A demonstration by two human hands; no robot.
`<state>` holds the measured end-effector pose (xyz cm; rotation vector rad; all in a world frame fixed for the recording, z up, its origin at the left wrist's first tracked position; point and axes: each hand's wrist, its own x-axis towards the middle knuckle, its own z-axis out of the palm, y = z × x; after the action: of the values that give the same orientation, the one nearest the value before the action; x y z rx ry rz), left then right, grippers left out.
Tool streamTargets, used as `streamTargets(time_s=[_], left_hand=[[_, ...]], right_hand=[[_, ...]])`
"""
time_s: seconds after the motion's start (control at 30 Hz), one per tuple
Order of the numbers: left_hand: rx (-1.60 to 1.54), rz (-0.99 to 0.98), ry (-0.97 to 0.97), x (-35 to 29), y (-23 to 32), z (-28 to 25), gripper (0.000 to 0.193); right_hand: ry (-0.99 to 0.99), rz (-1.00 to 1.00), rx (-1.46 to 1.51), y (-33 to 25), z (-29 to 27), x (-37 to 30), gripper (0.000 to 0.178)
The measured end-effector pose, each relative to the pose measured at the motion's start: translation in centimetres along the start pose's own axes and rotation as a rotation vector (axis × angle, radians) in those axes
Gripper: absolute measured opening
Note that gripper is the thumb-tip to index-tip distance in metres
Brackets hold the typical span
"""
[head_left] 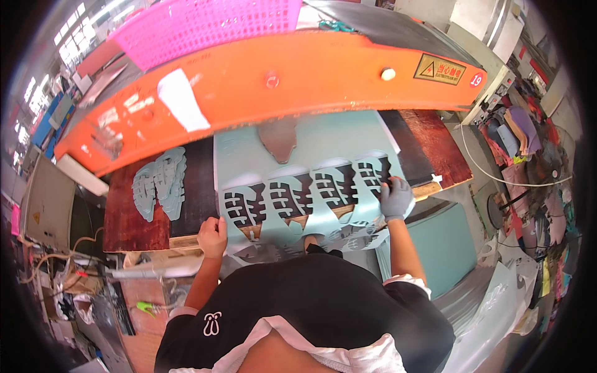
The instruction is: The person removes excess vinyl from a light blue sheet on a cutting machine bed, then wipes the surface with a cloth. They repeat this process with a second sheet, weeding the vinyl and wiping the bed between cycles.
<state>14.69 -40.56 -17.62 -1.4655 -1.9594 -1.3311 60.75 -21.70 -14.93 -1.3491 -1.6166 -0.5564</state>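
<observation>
A pale blue-green sheet [249,155] lies across the dark board in front of me, with a row of slotted, sole-like openings cut through its near part. Its near end hangs over the table edge in cut-out strips. My left hand [212,236], bare, is closed with curled fingers at the sheet's near left edge. Over the right edge, beside the last opening, my right hand [396,199] in a grey glove grips the sheet. A brown tapered piece [278,142] rests on the sheet, its far end under the orange beam. Slotted blue-green cut pieces [160,183] are stacked at the left.
An orange machine beam [298,71] spans the far side above the table. On top stand a pink perforated basket [211,31] and teal-handled scissors [336,26]. Blue-green sheets [441,248] are piled at my right. Farther right hang coloured scraps [519,130] near a pale cable [497,181].
</observation>
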Motion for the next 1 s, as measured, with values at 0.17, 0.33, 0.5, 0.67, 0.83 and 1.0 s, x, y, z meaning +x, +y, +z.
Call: streamTargets(time_s=[0.17,0.33,0.5,0.67,0.83,1.0], left_hand=[[0.038,-0.069,0.048,-0.1,-1.0,0.9,0.029],[0.051,-0.075,0.08,-0.2,-1.4,0.8,0.03],[0.182,-0.112,0.128,-0.3,-1.8,0.6,0.028],[0.15,0.003,0.183,0.1,-1.9,-0.2,0.024],[0.212,-0.053,0.133,0.1,-1.6,-0.8,0.025],[0.166,-0.067,0.105,0.4,-1.3,-1.1,0.028]], right_hand=[[-0.014,0.159,0.568,0.7,-1.3,7.9,0.027],[0.039,0.121,0.985,1.5,-3.7,17.2,0.032],[0.023,0.165,0.681,6.3,-1.5,8.1,0.031],[-0.148,-0.026,0.161,9.4,1.2,3.6,0.021],[-0.135,-0.097,0.147,9.6,0.9,3.6,0.029],[-0.17,-0.183,0.101,10.0,-0.1,3.3,0.037]])
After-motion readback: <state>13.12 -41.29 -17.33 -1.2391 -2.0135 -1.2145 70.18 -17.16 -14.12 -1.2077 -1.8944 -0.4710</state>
